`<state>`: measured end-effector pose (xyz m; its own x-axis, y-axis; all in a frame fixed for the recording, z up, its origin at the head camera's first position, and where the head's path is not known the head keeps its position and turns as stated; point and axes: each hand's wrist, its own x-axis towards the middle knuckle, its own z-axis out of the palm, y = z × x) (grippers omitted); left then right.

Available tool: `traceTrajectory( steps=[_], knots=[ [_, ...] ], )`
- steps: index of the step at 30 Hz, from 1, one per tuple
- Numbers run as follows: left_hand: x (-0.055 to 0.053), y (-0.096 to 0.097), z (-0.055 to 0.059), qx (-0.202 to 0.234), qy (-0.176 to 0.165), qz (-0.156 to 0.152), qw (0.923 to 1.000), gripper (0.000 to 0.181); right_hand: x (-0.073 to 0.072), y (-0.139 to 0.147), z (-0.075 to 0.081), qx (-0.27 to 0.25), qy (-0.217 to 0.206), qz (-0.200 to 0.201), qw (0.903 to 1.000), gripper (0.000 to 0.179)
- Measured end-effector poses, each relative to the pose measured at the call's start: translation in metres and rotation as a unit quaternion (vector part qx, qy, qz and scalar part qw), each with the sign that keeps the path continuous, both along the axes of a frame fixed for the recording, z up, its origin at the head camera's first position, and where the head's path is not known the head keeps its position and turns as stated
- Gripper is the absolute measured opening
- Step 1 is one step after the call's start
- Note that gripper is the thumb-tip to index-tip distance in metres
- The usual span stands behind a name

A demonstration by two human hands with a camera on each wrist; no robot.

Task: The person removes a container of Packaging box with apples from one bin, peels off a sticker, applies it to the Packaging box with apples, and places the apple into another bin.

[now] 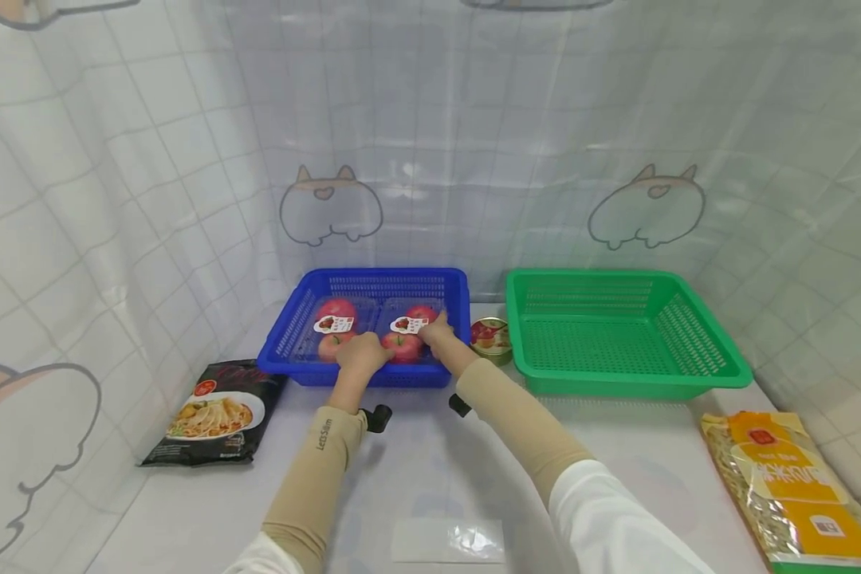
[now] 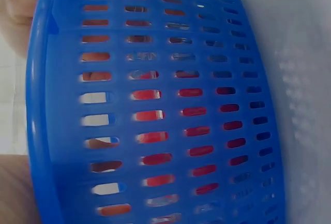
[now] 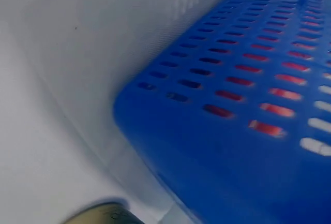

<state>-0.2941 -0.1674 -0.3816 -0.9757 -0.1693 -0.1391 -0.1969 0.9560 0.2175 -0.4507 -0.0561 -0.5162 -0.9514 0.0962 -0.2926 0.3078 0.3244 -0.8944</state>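
Note:
Two clear plastic packs of red apples lie side by side in the blue basket (image 1: 297, 319), each with a white label. At the front of the basket my left hand (image 1: 361, 355) reaches over the rim and grips the near left side of the right apple pack (image 1: 402, 344). My right hand (image 1: 441, 333) holds that same pack at its right side. The left apple pack (image 1: 336, 311) lies just beyond my left hand. Parts of the fingers are hidden. In the left wrist view, the slotted basket wall (image 2: 57, 131) covers most of the apples.
Right of the blue basket stands a small can (image 1: 491, 339), then a green basket (image 1: 617, 383). A black noodle packet (image 1: 215, 414) lies at the left, and a yellow bag (image 1: 789, 486) at the front right. Patterned curtain (image 1: 488, 159) hangs behind and at the sides.

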Motion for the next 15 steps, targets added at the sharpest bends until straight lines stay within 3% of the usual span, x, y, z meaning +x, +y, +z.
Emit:
traceTrajectory(
  steps=[2,3,5,7,12,15],
  knots=[
    [-0.002,-0.001,0.0,-0.01,0.003,0.01,0.9999,0.053,0.029,-0.001,0.037,-0.004,-0.016,0.013,0.9998,0.095],
    [-0.004,-0.002,0.0,-0.014,0.006,0.014,0.9998,0.054,0.032,-0.003,0.044,-0.005,-0.021,0.015,0.9997,0.095],
    [-0.006,-0.002,0.001,-0.021,0.018,0.021,0.9994,0.054,0.068,0.0,0.085,-0.005,-0.018,0.026,0.9995,0.09],
    [-0.006,-0.002,0.003,-0.026,0.03,0.024,0.9989,0.052,0.094,0.004,0.12,-0.005,-0.017,0.044,0.9989,0.086],
    [0.004,0.001,0.017,-0.014,0.116,-0.008,0.9932,0.047,0.116,0.025,0.156,-0.015,0.062,0.093,0.9936,0.083],
    [0.02,0.002,0.028,0.0,0.192,-0.05,0.9801,0.045,0.128,0.05,0.171,-0.058,0.107,0.12,0.9853,0.083]
  ],
)
